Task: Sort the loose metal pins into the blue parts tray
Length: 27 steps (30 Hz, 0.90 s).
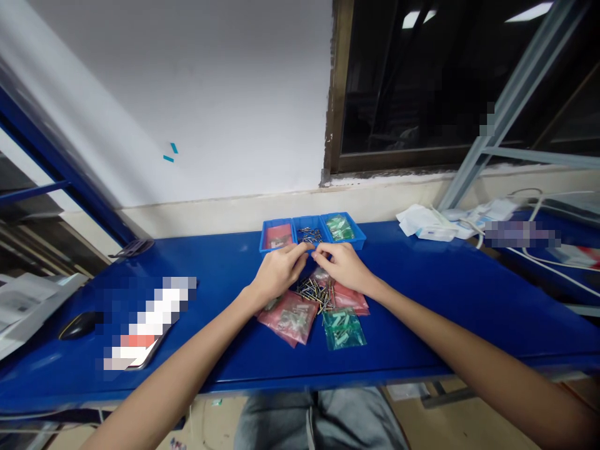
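My left hand point(280, 270) and my right hand point(343, 265) meet fingertip to fingertip just in front of the blue bins. Both are closed in a pinch; whatever lies between the fingers is hidden or too small to name. Below them is a loose pile of screws point(315, 292). Pink plastic bags point(293, 317) with small pale parts lie left of the pile, and another pink bag point(350, 299) lies right of it. A green bag point(344, 328) with pale pieces rests nearest the table's front edge. A bit of clear plastic point(321, 273) shows under my right hand.
Three joined blue bins point(279, 220) hold a pink bag, loose screws and green bags. On the blue table point(225, 262) lie a mouse point(79, 325) and a partly blurred flat object point(150, 331) at left. White packets point(429, 224) and cables sit at right, beside a metal frame.
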{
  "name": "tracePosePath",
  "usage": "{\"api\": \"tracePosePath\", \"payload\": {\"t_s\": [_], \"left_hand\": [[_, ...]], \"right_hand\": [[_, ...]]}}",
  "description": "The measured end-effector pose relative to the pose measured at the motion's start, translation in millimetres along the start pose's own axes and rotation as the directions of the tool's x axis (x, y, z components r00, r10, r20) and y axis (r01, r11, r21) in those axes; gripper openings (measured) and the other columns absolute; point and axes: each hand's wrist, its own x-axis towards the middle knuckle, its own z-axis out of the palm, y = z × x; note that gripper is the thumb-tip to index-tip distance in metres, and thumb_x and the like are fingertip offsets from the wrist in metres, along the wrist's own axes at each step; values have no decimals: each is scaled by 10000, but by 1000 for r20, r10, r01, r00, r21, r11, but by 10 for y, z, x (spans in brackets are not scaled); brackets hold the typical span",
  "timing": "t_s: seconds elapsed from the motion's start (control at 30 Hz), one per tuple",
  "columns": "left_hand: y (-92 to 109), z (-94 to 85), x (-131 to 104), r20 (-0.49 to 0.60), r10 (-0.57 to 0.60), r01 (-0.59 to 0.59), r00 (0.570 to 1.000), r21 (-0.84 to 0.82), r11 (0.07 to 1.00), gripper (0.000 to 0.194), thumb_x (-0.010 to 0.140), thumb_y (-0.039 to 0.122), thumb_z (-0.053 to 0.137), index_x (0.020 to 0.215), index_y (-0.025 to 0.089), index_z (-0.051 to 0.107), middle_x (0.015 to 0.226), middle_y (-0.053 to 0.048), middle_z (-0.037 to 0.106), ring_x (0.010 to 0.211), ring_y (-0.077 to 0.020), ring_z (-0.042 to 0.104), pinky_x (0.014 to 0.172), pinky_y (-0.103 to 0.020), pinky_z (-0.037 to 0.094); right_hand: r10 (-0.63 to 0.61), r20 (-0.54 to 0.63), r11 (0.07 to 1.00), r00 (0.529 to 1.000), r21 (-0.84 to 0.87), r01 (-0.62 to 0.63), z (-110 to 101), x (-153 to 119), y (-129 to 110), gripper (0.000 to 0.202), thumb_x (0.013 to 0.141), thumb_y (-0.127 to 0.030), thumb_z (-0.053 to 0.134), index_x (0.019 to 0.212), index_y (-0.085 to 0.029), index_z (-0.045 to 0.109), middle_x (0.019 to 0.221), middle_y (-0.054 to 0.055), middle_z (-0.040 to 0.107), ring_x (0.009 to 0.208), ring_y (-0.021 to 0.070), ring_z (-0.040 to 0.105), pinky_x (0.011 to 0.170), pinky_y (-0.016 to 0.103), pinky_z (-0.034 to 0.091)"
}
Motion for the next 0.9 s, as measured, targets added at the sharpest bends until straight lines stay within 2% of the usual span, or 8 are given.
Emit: {"api": "tracePosePath", "payload": {"t_s": [0.2,0.37,0.53,0.67,0.83,0.9], "left_hand": [[29,21,11,-29,-88,83,996,-140,987,167,1012,246,459,1076,158,586,883,-48,713,739,-143,669,669,-260,507],[34,-2,11,-17,-87,85,996,-101,991,203,1013,241,434,1066,145,605,807,-46,705,612,-129,629,583,-244,473],[25,-1,-5,48,-23,26,999,-68,997,221,991,205,441,1158,155,576,919,-65,722,751,-165,688,673,-276,522],[1,23,-14,84,-10,15,996,-59,998,217,1022,254,418,1114,144,580,912,-74,713,775,-167,683,673,-275,522],[-21,19,0,-5,-37,37,999,-40,999,268,1053,276,360,1101,147,589,895,-64,688,743,-148,640,672,-276,511],[-6,4,12,-63,-32,27,998,-80,996,268,1050,270,363,1096,145,595,920,-71,674,784,-154,630,718,-293,516]], "right_hand": [[7,63,998,998,62,-11,59,-20,16,192,929,-225,546,780,-168,653,655,-23,634,576,105,517,598,251,349],[11,42,996,999,86,-15,29,-24,-76,217,932,-247,555,746,-167,631,621,-35,588,560,103,487,572,242,331],[-27,9,999,1000,22,27,-18,-27,-145,289,967,-255,495,693,-183,552,599,-42,525,563,109,468,574,252,311],[-51,4,998,999,26,51,-28,-40,-159,252,942,-243,531,695,-191,528,605,-44,524,563,107,473,578,250,329],[11,-26,988,1000,152,-7,-5,-26,-132,31,876,-198,578,846,-199,569,663,-43,568,547,99,498,550,228,375],[31,-58,987,998,160,-21,8,-13,-117,44,859,-179,582,901,-194,585,692,-32,591,574,108,526,565,231,396]]}}
